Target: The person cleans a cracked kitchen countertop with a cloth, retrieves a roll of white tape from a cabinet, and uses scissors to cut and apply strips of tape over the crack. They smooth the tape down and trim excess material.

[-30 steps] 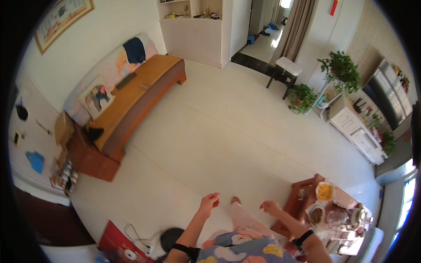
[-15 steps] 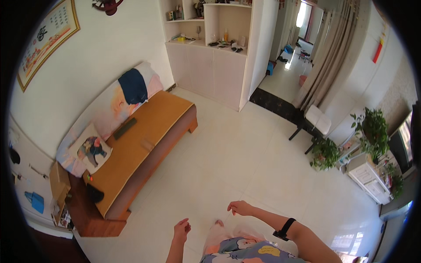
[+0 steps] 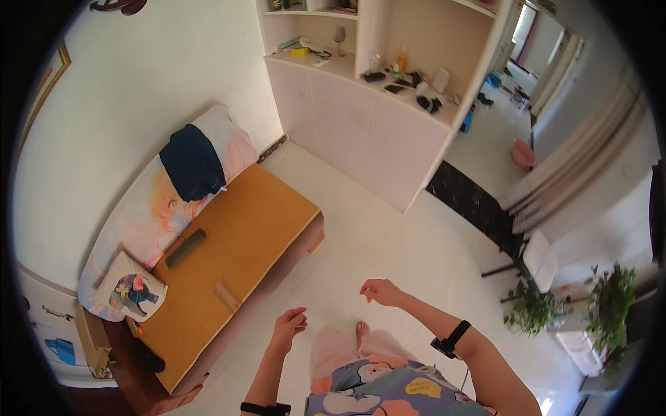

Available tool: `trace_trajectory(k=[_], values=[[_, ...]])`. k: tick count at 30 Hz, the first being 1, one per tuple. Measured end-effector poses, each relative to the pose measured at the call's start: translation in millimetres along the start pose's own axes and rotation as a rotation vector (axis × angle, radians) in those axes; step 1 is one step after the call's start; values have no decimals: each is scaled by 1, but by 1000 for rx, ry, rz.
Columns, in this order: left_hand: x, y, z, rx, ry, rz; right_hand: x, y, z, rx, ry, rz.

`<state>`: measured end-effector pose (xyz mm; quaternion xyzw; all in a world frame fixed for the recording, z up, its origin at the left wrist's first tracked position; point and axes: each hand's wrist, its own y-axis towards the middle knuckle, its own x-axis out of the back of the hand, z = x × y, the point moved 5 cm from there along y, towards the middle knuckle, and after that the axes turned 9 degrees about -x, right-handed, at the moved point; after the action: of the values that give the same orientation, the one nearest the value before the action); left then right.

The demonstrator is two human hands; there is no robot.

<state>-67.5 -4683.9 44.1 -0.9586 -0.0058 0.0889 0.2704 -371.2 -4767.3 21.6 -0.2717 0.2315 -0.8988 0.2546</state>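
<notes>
Above the pale floor (image 3: 374, 236), two hands are held well apart from each other. On the left hand (image 3: 288, 330), the fingers are loosely bent; on the right hand (image 3: 380, 292), they are curled and turned toward the left. Whether thumb and fingertips are pressed together on either one cannot be told. Each forearm is circled by a black band (image 3: 454, 340). A bare foot (image 3: 361, 331) is seen between the forearms.

Nearest to the left hand is the couch (image 3: 277, 274), set along the wall at the left, its seat covered by an orange-brown mat (image 3: 270, 208). On the mat, a long green object (image 3: 186, 249) is laid, and at the near end a dark item (image 3: 148, 355) is placed, its kind too unclear to name. A cushion (image 3: 133, 291) printed with an elephant is leaned against the backrest, over which a navy garment (image 3: 193, 163) is draped.

Beyond the couch, a stemmed glass (image 3: 338, 40) and an orange bottle (image 3: 402, 58) are kept on the ledge of a pale cabinet (image 3: 340, 118). At the right, a stool (image 3: 540, 262) is set near leafy plants (image 3: 612, 298).
</notes>
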Motion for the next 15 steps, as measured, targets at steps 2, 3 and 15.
trace_trajectory(k=[2, 3, 15], values=[[5, 53, -30, -7, -3, -24, 47, 51, 54, 61, -60, 72], [6, 83, -38, -2, -1, -31, 66, 80, 71, 84, -84, 107], [-15, 466, -262, -111, -6, 41, 282, 473, 195, 100, -16, -156]])
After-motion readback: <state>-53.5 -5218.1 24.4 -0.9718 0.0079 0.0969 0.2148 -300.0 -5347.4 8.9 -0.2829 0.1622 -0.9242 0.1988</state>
